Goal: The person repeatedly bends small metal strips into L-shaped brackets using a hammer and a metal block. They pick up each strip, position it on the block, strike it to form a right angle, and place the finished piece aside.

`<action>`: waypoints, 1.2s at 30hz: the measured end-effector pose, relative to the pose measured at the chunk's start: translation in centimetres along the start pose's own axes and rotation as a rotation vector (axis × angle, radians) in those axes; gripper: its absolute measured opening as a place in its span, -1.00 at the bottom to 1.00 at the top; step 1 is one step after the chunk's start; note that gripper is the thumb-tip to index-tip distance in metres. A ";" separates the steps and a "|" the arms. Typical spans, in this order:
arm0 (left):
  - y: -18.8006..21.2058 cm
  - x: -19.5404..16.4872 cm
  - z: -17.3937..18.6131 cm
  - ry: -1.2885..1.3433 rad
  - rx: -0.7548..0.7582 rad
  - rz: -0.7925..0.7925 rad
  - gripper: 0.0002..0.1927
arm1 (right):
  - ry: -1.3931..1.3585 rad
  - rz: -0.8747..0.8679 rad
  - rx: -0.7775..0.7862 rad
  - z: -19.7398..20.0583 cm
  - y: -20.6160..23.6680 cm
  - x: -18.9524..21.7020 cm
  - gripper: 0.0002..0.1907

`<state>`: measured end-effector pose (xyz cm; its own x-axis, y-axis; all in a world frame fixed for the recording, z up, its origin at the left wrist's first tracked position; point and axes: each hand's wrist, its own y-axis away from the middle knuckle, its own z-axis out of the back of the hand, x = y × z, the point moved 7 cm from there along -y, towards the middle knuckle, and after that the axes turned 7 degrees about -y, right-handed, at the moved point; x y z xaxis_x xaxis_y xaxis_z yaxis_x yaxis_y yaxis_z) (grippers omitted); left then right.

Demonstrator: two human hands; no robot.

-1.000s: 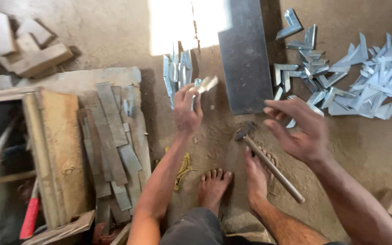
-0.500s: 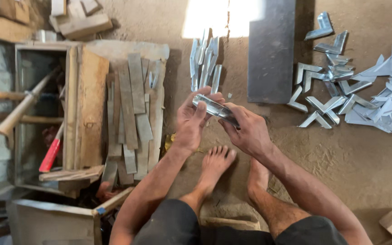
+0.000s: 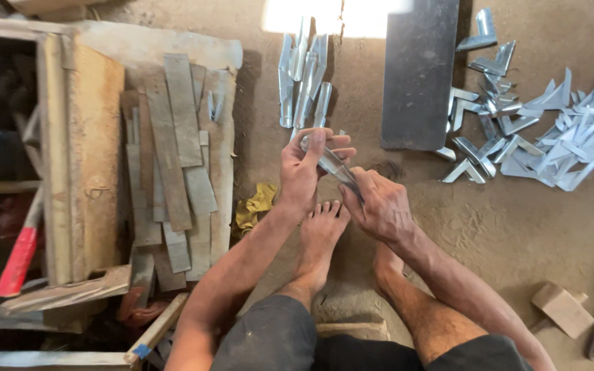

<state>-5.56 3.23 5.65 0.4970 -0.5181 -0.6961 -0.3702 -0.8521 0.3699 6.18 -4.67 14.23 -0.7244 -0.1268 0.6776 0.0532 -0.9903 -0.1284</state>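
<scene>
Two hands gripping one bent metal strip above the dirt floor.

The left hand (image 3: 304, 168) and right hand (image 3: 379, 206) both clasp the shiny metal strip (image 3: 331, 165), held just over the person's bare feet (image 3: 321, 237). A row of similar strips (image 3: 304, 75) lies on the floor (image 3: 517, 240) beyond, a dark metal plate (image 3: 417, 72) beside it, then a heap of angled pieces (image 3: 537, 137). Flat grey bars (image 3: 173, 158) rest, apparently, on a wooden crate (image 3: 84, 158) at left.
</scene>
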 end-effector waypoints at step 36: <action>-2.1 7.4 -4.8 -0.781 0.194 -0.470 0.05 | 0.169 -0.634 -0.004 0.1 21.2 -14.9 -0.58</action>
<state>2.68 0.84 2.64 -0.0138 0.1336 -0.9909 -0.4243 -0.8982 -0.1152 18.13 -23.79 1.48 -0.7127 0.4925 0.4994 -0.4218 -0.8698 0.2559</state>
